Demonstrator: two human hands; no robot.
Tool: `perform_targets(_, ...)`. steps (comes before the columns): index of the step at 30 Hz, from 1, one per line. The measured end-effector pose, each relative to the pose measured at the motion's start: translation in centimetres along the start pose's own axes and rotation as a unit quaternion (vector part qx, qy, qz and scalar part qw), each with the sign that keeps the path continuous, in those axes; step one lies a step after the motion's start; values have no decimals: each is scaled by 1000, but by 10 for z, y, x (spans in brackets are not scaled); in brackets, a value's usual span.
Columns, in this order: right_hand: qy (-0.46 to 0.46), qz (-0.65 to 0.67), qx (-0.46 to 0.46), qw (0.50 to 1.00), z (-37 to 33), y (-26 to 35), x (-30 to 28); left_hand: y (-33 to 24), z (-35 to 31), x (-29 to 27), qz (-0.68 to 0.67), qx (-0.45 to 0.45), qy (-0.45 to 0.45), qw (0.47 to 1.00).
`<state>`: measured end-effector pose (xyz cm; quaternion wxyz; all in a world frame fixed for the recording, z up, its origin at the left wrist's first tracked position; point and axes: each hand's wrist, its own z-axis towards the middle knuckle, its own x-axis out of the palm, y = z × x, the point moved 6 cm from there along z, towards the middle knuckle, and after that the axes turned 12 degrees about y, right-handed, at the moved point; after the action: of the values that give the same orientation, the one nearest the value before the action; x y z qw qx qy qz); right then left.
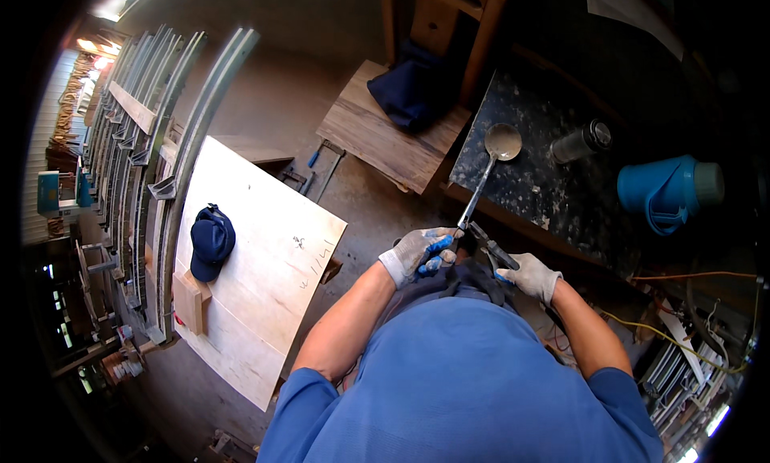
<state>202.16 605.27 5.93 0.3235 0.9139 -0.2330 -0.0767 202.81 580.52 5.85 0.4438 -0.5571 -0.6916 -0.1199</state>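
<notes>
Ladle [502, 142] handle pinched in the gloved left hand [423, 253]; right hand [529, 275] closed around pliers [491, 246] at the dark tabletop's [553, 190] near edge.

One ladle [501, 144], one blue jug [667, 192], one cap [211, 240], two gloved hands [417, 253].

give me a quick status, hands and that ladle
Left hand gloved, fingers shut on ladle handle. Right hand gloved, shut on dark pliers at the handle's end. Ladle bowl over the dark stone slab; nothing in the way.
</notes>
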Motion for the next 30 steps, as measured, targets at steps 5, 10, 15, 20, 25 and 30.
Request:
perform_targets(5, 5, -25, 6, 1000, 1, 10, -1, 0, -1, 4, -7, 4, 0, 1000)
perform_targets(10, 10, 28, -22, 999, 3, 6, 0, 0, 2, 2, -29, 6, 33, 999)
perform_targets(15, 5, 12, -43, 999, 1, 16, -2, 0, 4, -2, 6, 24, 42, 999)
perform_targets(20, -16, 52, -49, 997, 3, 12, 8, -9, 10, -1, 109, 27, -9, 994)
perform_targets(25, 79, 229, -87, 966, 7, 14, 22, -12, 12, 0, 101, 21, 14, 995)
perform_targets(30, 59, 251, -108, 960, 20, 8, 34, -18, 8, 15, 82, 24, -1, 996)
